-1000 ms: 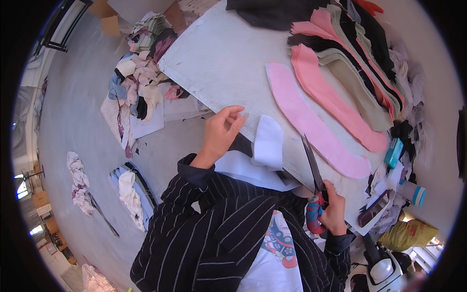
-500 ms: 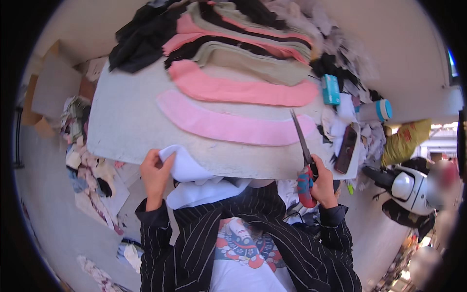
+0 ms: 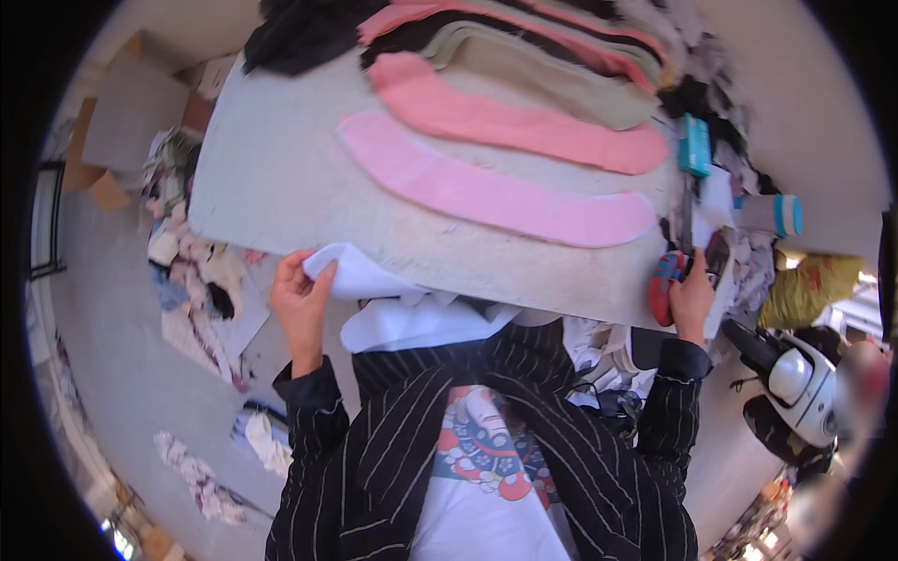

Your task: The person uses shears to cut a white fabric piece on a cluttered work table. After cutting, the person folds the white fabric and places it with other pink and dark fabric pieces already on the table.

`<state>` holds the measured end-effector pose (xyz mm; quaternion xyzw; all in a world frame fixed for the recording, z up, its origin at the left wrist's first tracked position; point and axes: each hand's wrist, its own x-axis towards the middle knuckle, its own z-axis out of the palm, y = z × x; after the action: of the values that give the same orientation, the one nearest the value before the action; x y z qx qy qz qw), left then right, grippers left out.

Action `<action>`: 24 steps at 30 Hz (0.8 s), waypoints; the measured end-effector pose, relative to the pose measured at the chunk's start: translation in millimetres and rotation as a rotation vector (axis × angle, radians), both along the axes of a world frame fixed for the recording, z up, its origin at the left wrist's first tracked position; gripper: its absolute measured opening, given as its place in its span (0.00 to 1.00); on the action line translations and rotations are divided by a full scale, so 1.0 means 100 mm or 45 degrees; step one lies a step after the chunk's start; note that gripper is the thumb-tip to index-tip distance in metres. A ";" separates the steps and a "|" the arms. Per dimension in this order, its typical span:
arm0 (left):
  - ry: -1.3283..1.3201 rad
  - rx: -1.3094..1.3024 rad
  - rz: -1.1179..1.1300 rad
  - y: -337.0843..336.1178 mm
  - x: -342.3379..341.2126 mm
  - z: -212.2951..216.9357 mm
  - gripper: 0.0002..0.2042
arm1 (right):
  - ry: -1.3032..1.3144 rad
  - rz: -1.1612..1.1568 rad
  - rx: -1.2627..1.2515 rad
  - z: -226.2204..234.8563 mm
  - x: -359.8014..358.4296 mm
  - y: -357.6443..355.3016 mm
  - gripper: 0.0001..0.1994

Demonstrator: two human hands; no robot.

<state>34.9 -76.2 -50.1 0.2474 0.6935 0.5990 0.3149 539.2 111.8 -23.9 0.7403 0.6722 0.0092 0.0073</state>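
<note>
At the near edge of the work surface: a person in a black pinstriped jacket stands over a pale grey cutting surface (image 3: pixel 281 178), both arms reaching up from the bottom of the view.

Left hand: the left hand (image 3: pixel 299 299) is closed in a pinch on the corner of a white sheet of fabric (image 3: pixel 393 304), thumb and fingers gripping its upper left edge.

White fabric: it lies folded over the near edge of the surface, between the person's chest and the board. It runs to the right from the left hand, its long side roughly along the surface's edge.

Right hand: the right hand (image 3: pixel 690 301) is wrapped around the red and blue handles of a pair of scissors (image 3: pixel 675 271). How tightly it grips I cannot tell.

Scissors: the blades point away from the person, up toward the far side of the surface, at its right end.

Key relation: the fabric is at the left hand, and well apart from the scissors. The left hand is far nearer; the right hand would have to travel leftward along the near edge to meet the cloth.

Nearby on the surface: two long, curved pink fabric strips (image 3: pixel 496 192) lie across the middle, beyond the white fabric and not touching it. Darker and beige cut pieces are stacked behind them.

On the floor: scraps of cloth (image 3: pixel 201 271) are scattered to the left.
</note>
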 end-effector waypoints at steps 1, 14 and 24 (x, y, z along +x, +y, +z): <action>-0.004 0.009 0.023 -0.10 0.00 -0.03 0.15 | -0.013 0.054 -0.028 0.03 -0.10 0.02 0.31; -0.239 -0.112 0.138 -0.52 -0.06 -0.34 0.16 | 0.862 1.453 -0.624 0.28 -1.74 -1.09 0.26; -0.331 -0.110 -0.161 -0.49 -0.19 -0.60 0.25 | 0.212 1.514 -0.753 -0.45 -1.85 -1.15 0.20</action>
<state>15.5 -125.1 -110.0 0.1970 0.6550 0.5746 0.4494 353.8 -3.0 -69.1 0.2087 0.9383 -0.2301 0.1518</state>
